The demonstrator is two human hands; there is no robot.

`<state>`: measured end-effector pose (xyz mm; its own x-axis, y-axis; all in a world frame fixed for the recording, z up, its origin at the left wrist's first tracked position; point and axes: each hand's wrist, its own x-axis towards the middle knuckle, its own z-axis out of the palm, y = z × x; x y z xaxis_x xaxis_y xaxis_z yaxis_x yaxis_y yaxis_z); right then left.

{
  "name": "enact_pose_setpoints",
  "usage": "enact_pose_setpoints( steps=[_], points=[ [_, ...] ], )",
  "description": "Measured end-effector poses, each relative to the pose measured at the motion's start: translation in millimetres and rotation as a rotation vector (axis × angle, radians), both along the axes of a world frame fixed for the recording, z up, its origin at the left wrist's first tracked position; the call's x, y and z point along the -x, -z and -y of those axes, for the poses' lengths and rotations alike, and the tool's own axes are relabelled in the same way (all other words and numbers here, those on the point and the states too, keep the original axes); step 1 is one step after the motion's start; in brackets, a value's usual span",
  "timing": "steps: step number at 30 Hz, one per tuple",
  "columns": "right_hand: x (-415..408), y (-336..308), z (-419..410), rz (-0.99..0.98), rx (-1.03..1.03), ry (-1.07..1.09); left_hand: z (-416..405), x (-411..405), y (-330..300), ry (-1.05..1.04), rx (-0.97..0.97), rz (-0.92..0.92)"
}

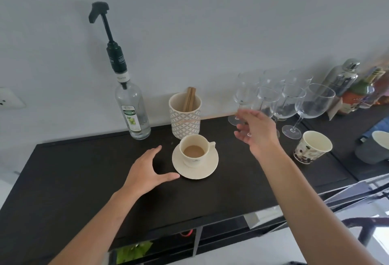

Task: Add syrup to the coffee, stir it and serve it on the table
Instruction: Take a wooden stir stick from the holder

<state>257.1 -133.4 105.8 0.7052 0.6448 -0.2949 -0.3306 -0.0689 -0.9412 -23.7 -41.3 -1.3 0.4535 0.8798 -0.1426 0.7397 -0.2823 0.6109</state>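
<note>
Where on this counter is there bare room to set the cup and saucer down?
Bare: the dark counter left of the left hand, and the front strip below the saucer. Crowded: the right back, with wine glasses and paper cup.

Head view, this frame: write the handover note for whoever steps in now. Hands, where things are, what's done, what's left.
Left hand: open, empty, beside the saucer.
Right hand: open, empty, raised in front of the wine glasses.
Coffee cup sits on the saucer, coffee inside.
Syrup bottle with pump stands behind-left; stir sticks in the patterned holder.
Done: nothing evident.
Left: pump syrup, stir, serve.
</note>
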Motion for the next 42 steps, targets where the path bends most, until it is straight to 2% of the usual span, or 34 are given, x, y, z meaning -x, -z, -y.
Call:
enact_pose_setpoints(
  steps=[8, 18, 30, 39, 42],
  points=[
    [23, 77, 47, -0.005, 0.264, -0.061, 10, 24, 4, -0.05, 0.011, 0.019],
    [41, 116, 19, 0.045, 0.436, -0.072, 14, 10, 4, -0.014, -0.018, 0.042],
    [41, 117, 26, 0.21, 0.457, -0.08, 9, -3, 3, 0.028, -0.021, 0.01],
    [28, 108, 35, 0.265, 0.468, -0.11, 10, -22, 5, 0.068, -0.026, -0.027],
    [27, 108, 35, 0.224, 0.486, -0.136, 11, -28, 6, 0.082, -0.026, -0.036]
  ],
)
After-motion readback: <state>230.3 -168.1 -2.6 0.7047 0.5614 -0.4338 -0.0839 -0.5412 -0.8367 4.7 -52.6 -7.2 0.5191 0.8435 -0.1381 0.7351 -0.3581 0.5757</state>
